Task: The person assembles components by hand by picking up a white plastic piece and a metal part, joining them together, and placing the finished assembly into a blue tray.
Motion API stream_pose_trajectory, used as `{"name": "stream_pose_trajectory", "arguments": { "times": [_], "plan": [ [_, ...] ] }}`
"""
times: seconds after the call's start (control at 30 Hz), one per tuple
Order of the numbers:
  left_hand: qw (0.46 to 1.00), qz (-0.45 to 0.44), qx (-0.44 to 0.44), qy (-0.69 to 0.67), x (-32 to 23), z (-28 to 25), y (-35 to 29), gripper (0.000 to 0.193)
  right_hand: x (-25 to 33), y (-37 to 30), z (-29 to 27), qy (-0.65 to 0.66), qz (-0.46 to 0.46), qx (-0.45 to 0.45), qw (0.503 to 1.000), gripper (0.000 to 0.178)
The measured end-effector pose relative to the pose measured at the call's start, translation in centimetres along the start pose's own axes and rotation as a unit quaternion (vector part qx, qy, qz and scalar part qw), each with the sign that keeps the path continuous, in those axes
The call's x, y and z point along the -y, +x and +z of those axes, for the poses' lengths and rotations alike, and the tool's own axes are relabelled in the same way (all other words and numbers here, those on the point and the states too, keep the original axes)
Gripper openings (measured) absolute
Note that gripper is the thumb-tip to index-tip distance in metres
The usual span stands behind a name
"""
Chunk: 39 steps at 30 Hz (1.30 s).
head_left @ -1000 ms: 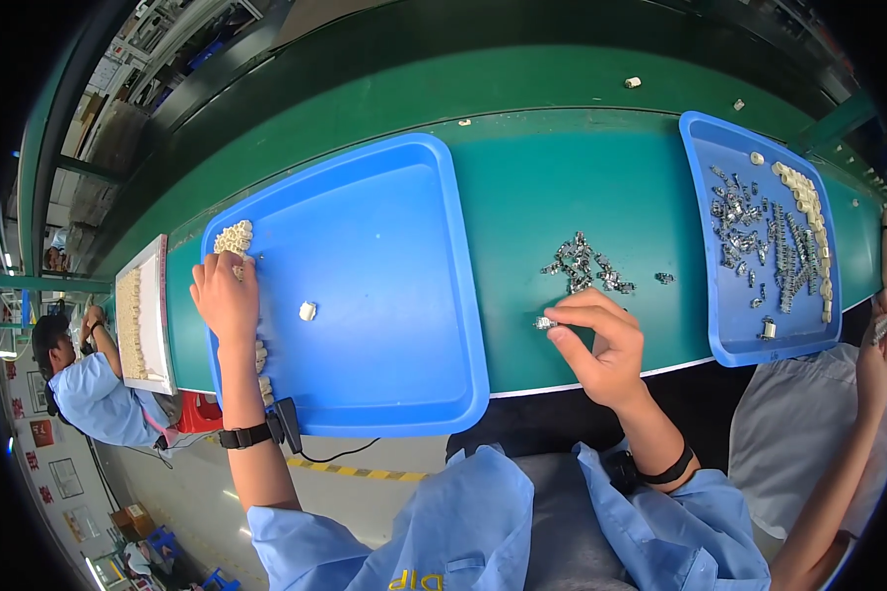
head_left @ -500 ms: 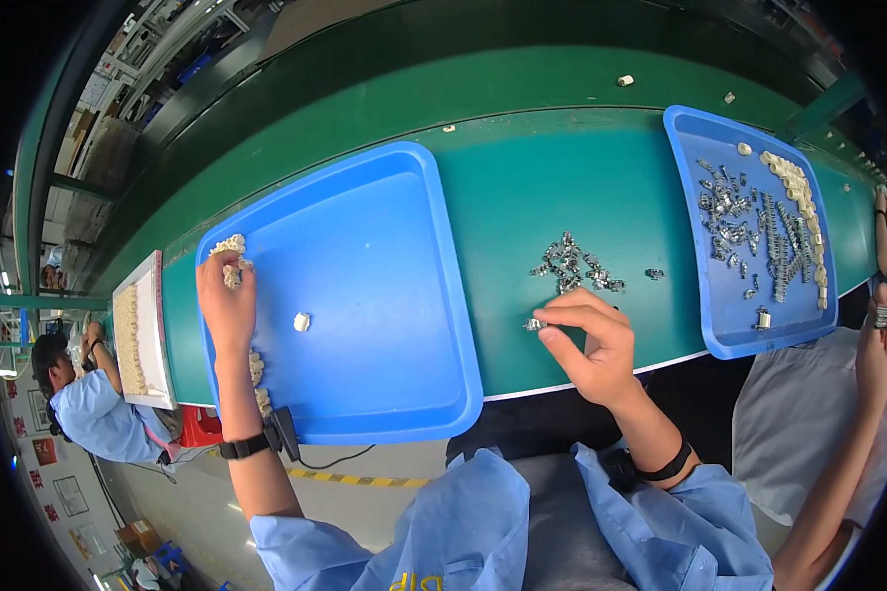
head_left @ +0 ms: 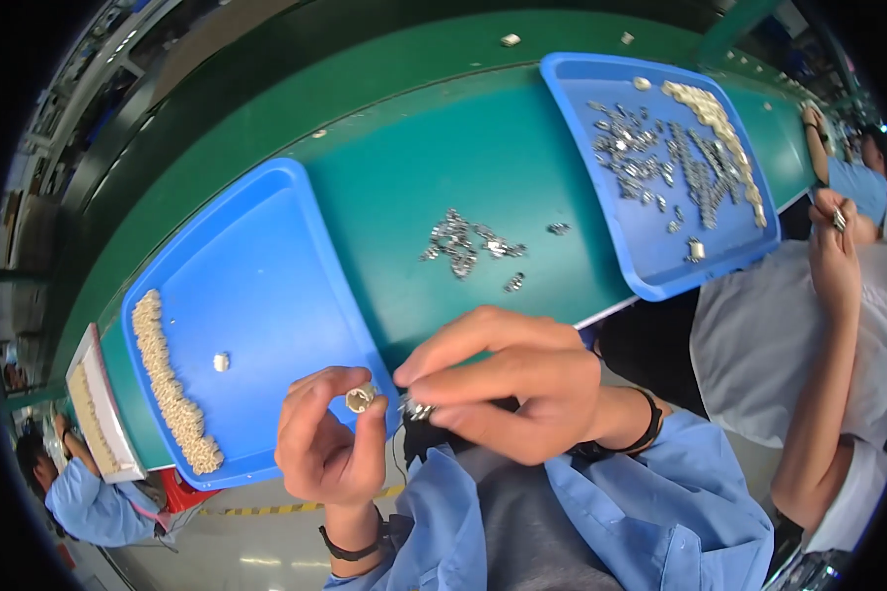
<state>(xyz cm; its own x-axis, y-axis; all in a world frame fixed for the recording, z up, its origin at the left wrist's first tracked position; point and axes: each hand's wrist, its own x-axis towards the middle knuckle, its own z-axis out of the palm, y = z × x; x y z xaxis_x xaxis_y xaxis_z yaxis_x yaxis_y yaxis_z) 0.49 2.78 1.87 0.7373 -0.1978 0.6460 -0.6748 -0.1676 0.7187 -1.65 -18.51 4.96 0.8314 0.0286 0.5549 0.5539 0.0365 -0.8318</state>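
My left hand (head_left: 330, 433) pinches a small cream-coloured hollow housing (head_left: 361, 398) between thumb and fingers, its open end showing. Close beside it, my right hand (head_left: 508, 379) grips a small silvery metal part (head_left: 416, 408) at the fingertips. The two pieces are a little apart, in front of my chest. Behind the left hand lies a blue tray (head_left: 266, 295) with a long row of cream housings (head_left: 172, 389) along its left side and one loose housing (head_left: 222, 361). A loose pile of metal parts (head_left: 455, 241) rests on the green table beyond my right hand.
A second blue tray (head_left: 650, 281) at the right holds many metal parts (head_left: 700, 172) and a row of cream housings (head_left: 724, 128). Beside it a co-worker's hand (head_left: 833, 236) holds a metal piece. Another person (head_left: 94, 492) sits at far left by a white box (head_left: 94, 404).
My left hand has left the row in the tray with a cream housing. My right hand has brought its metal part leftward beside it. The whole view has shifted.
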Motion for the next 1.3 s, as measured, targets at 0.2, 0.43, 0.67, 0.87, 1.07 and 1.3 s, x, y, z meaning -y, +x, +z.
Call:
{"name": "stream_pose_trajectory", "arguments": {
  "times": [0.2, 0.43, 0.67, 0.87, 1.07, 1.3],
  "plan": [
    [0.979, -0.094, 0.033, -0.176, -0.9, 1.7, -0.6, 0.04, 0.6, -0.1, -1.2, -0.008, -0.023, 0.01, 1.0, 0.026],
    [0.919, -0.216, 0.009, -0.331, -2.1, 2.3, -1.2, 0.033, 0.7, 0.2, -2.4, 0.016, -0.012, 0.051, 0.998, 0.027],
    [0.924, -0.202, 0.043, -0.322, -2.0, 1.8, -1.2, 0.031, 1.0, 0.1, -1.7, 0.019, -0.002, 0.055, 0.998, 0.028],
    [0.922, -0.201, 0.053, -0.327, -2.0, 1.4, -1.2, 0.031, 1.1, 0.2, -1.6, -0.012, -0.01, 0.059, 0.998, 0.026],
    [0.915, -0.205, 0.052, -0.343, -1.9, 1.4, -1.2, 0.033, 1.5, 0.4, -1.7, -0.046, -0.028, 0.074, 0.996, 0.024],
    [0.894, -0.226, 0.056, -0.384, -2.0, 1.6, -0.9, 0.032, 1.4, 0.0, -2.1, -0.054, -0.04, 0.079, 0.995, 0.024]
  ]
}}
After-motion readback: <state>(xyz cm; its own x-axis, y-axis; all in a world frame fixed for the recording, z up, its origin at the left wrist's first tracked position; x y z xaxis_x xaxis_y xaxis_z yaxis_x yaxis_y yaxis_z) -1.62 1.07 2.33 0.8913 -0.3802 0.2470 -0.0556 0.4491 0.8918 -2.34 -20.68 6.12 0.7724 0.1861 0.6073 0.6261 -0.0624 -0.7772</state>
